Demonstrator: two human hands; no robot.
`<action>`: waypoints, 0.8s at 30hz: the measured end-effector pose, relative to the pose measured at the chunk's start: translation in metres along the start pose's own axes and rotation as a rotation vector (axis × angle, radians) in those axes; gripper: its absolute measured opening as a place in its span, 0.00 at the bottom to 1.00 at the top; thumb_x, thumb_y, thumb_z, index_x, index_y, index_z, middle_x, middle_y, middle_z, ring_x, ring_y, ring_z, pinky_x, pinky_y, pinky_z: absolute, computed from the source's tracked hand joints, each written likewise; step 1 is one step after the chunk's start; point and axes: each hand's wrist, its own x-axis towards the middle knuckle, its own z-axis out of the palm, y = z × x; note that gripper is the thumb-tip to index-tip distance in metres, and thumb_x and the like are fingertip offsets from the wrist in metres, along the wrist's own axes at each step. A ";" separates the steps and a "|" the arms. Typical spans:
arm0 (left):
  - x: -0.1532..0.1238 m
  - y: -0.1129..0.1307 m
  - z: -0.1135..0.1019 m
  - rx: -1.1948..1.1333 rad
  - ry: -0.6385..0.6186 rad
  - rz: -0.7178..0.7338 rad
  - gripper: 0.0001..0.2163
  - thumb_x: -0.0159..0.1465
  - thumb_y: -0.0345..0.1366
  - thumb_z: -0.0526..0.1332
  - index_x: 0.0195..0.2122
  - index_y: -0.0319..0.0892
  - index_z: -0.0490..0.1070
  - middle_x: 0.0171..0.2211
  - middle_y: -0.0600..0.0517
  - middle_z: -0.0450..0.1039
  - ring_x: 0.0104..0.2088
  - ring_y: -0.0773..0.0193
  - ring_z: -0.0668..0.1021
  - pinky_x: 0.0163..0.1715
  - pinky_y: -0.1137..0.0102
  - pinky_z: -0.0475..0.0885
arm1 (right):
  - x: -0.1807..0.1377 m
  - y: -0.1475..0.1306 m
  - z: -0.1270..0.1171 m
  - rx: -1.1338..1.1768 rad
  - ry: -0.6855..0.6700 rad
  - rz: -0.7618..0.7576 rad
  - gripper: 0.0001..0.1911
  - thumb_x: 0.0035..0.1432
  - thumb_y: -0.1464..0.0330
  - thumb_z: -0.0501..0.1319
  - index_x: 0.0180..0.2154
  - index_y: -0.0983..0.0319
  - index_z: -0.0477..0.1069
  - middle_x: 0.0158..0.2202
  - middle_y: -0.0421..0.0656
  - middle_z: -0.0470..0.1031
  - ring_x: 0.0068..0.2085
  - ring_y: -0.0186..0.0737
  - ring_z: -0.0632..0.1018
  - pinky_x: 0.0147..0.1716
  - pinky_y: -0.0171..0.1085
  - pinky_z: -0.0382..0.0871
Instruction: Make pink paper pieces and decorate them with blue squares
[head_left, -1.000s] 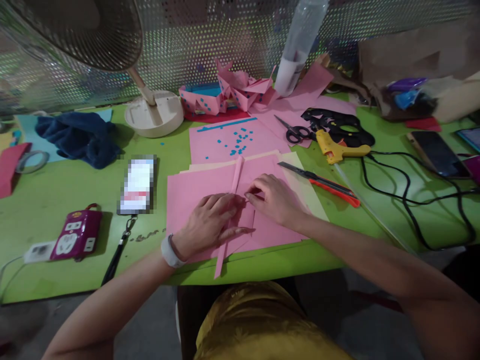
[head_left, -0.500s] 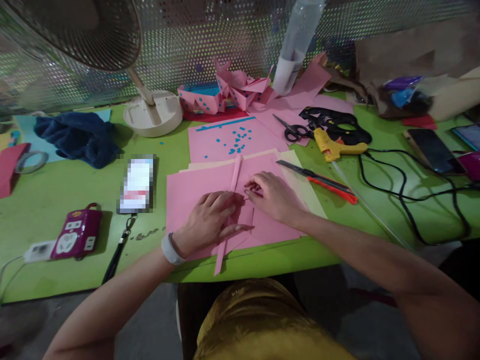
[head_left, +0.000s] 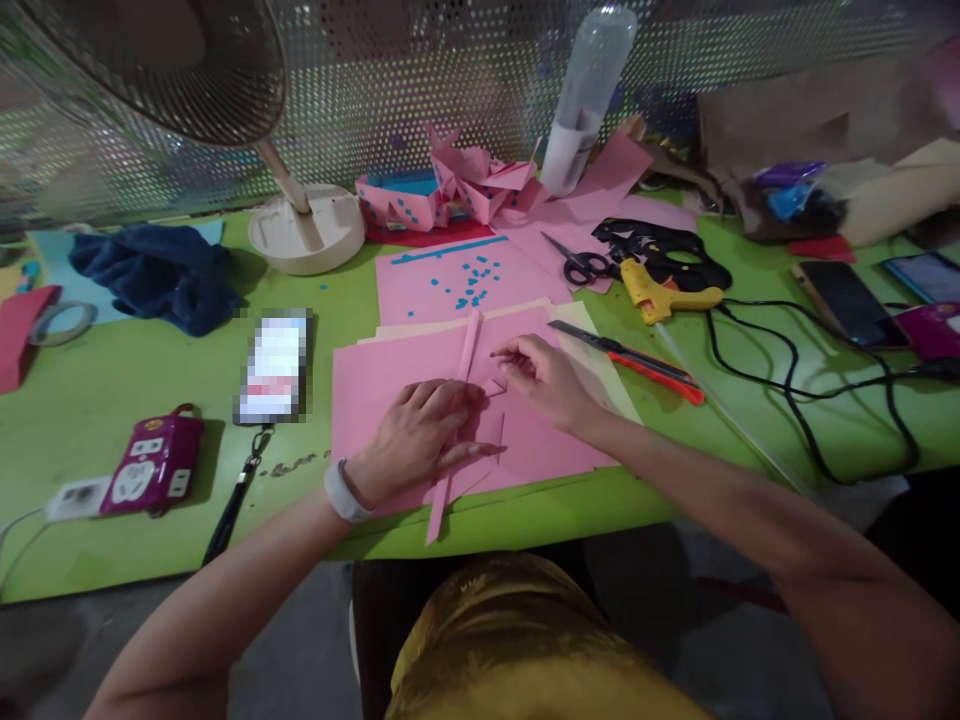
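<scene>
My left hand point(head_left: 420, 430) lies flat with fingers spread, pressing on a folded pink paper point(head_left: 491, 425) and across a narrow pink paper strip point(head_left: 469, 345). Beneath them is a larger pink sheet point(head_left: 367, 380). Just above a small raised paper flap point(head_left: 495, 386), my right hand point(head_left: 544, 380) is closed, its fingertips drawn together; whatever they hold, if anything, is too small to make out. To the right of that hand is a red and black utility knife point(head_left: 637, 365), lying on a cream sheet point(head_left: 592, 350) and the table.
A yellow glue gun point(head_left: 660, 295) with its cord, scissors point(head_left: 581, 265) and a clear bottle point(head_left: 589, 110) stand or lie at right. Pink folded paper pieces point(head_left: 487, 180) are at the back. Leftward are a fan point(head_left: 307, 230), phone point(head_left: 274, 365) and purple power socket point(head_left: 154, 460).
My right hand has lifted slightly up and right, away from the small paper flap, which now shows. My left hand stays pressed on the paper and strip.
</scene>
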 end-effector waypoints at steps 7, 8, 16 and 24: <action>0.001 0.000 0.001 -0.020 -0.007 -0.009 0.30 0.65 0.60 0.52 0.59 0.43 0.67 0.54 0.42 0.70 0.52 0.50 0.73 0.50 0.56 0.69 | 0.014 -0.022 -0.022 -0.189 -0.450 0.260 0.13 0.58 0.63 0.62 0.24 0.61 0.70 0.19 0.40 0.74 0.21 0.36 0.74 0.24 0.36 0.64; 0.001 0.000 0.000 -0.021 -0.007 -0.014 0.30 0.65 0.60 0.52 0.58 0.43 0.67 0.54 0.43 0.70 0.52 0.50 0.73 0.50 0.56 0.69 | 0.017 -0.023 -0.022 -0.173 -0.512 0.278 0.15 0.59 0.62 0.61 0.23 0.61 0.70 0.18 0.40 0.73 0.20 0.35 0.74 0.23 0.36 0.64; 0.002 -0.002 0.002 0.032 -0.013 -0.010 0.30 0.65 0.60 0.51 0.58 0.42 0.67 0.53 0.42 0.70 0.52 0.49 0.73 0.49 0.55 0.69 | 0.036 -0.011 -0.017 0.098 -0.777 0.506 0.16 0.59 0.65 0.64 0.20 0.63 0.70 0.17 0.43 0.75 0.18 0.35 0.75 0.20 0.34 0.71; 0.002 -0.002 0.003 0.038 -0.017 -0.015 0.29 0.66 0.60 0.51 0.58 0.44 0.68 0.54 0.43 0.70 0.52 0.50 0.73 0.49 0.56 0.68 | 0.044 -0.011 -0.022 0.151 -0.866 0.539 0.17 0.56 0.66 0.67 0.19 0.64 0.70 0.16 0.43 0.75 0.18 0.35 0.75 0.23 0.35 0.75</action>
